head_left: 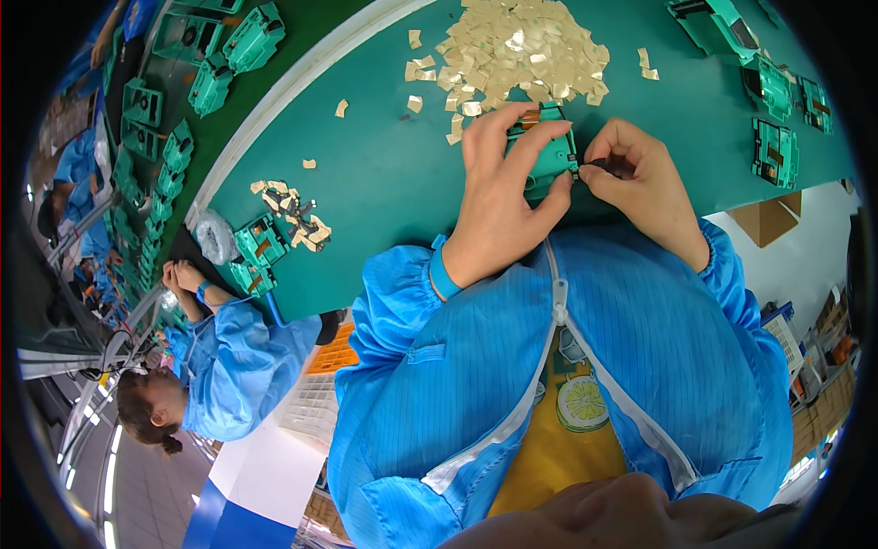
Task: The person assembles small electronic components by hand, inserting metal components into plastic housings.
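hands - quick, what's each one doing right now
Left hand: closed around the green plastic part, holding it above the green table.
Right hand: fingertips pinched on a small dark piece at the part's right edge.

Bright, even overhead light — soft shadows, sharp centre, heavy fisheye bending and black vignette at the rim.

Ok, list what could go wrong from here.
1. The left hand holds the green part off the table by its edges; it may slip while the right hand works a small dark tool at its side.
2. The pile of tan scraps lies just beyond the hands; a nudge could scatter them.
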`<act>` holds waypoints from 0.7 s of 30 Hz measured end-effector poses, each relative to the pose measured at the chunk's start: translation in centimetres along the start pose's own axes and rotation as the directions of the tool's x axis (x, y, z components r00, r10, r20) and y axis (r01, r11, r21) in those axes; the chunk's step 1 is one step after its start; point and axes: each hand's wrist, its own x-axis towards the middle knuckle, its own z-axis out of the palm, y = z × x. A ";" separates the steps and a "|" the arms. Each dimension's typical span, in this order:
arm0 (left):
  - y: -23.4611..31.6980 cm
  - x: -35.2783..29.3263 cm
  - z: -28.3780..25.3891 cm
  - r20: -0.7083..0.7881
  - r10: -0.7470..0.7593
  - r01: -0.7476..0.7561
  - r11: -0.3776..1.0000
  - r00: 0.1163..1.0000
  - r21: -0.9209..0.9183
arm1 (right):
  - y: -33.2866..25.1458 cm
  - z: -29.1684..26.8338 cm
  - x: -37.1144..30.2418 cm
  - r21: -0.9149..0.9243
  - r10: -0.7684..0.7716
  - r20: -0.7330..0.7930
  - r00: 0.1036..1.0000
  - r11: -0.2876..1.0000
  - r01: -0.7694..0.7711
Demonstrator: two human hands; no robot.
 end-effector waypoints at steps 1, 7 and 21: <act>0.0 0.0 0.0 0.001 -0.005 0.005 1.000 1.000 0.000 | 0.1 -0.1 0.0 -0.008 0.001 0.002 1.000 1.000 -0.001; -0.1 0.0 0.1 -0.003 -0.008 0.008 1.000 1.000 0.003 | -0.7 -1.0 -0.3 -0.179 -0.004 -0.033 0.999 0.984 -0.002; 0.3 -0.2 -1.5 0.004 0.049 -0.049 0.998 0.999 0.038 | -2.5 -1.8 -1.1 0.079 0.075 0.088 0.993 0.994 -0.082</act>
